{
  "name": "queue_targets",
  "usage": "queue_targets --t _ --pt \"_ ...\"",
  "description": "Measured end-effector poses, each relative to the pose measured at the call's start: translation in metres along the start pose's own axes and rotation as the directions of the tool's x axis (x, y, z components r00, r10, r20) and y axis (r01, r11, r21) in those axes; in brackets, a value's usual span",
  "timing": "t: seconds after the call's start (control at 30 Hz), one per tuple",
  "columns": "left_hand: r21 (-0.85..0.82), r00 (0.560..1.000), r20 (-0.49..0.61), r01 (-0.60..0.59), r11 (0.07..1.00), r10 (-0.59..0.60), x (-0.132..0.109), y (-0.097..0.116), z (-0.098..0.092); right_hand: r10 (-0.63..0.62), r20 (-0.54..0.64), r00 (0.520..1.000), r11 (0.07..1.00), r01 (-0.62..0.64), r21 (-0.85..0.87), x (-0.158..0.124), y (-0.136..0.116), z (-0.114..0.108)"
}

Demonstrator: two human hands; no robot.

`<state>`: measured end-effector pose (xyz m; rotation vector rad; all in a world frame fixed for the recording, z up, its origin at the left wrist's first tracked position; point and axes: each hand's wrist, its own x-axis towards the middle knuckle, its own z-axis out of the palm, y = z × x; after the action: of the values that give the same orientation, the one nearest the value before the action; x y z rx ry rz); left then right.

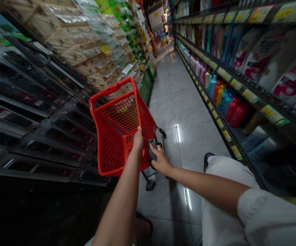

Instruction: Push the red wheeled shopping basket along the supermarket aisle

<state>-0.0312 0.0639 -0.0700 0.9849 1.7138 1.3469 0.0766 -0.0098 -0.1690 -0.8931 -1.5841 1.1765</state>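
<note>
A red plastic mesh shopping basket on wheels (119, 126) stands tilted in front of me, with nothing clearly visible inside. My left hand (138, 140) closes around its near rim. My right hand (159, 158) wraps over a dark grey grip (152, 153) at the basket's near corner. A small black caster (150, 185) shows below the basket, and another (162, 133) sticks out beyond it.
Glossy grey floor tiles (178, 102) run down the aisle between packed shelves. Dark display racks and packaged goods (86, 51) line the left side. Bottles of shampoo or detergent (263, 58) and yellow price tags line the right. My sandalled foot (208, 160) shows below.
</note>
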Motion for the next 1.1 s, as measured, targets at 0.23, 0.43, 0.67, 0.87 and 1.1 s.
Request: queue_targets --t 0.23,0.43,0.67,0.87,1.1 --pt "0.533 0.879 0.452 -0.128 0.836 -0.154 -0.040 0.009 -0.057 0.536 0.078 0.841 0.840 -0.540 0.054 -0.009 0.022 0.006" --pt "0.540 0.913 0.402 -0.175 0.823 -0.070 -0.052 0.004 -0.055 0.431 -0.044 0.901 0.890 -0.417 0.185 -0.012 0.008 0.015" --pt "0.470 0.907 0.417 -0.156 0.869 -0.063 -0.045 0.006 -0.032 -0.034 -0.078 0.996 0.995 0.041 0.094 -0.007 -0.006 -0.009" --pt "0.419 0.948 0.315 -0.099 0.902 -0.042 -0.041 0.008 -0.006 0.329 -0.109 0.938 0.944 -0.329 0.020 -0.004 0.025 -0.009" --pt "0.477 0.953 0.300 -0.123 0.870 -0.030 -0.033 0.012 0.017 -0.052 -0.184 0.981 0.997 0.061 0.045 0.003 0.004 -0.028"
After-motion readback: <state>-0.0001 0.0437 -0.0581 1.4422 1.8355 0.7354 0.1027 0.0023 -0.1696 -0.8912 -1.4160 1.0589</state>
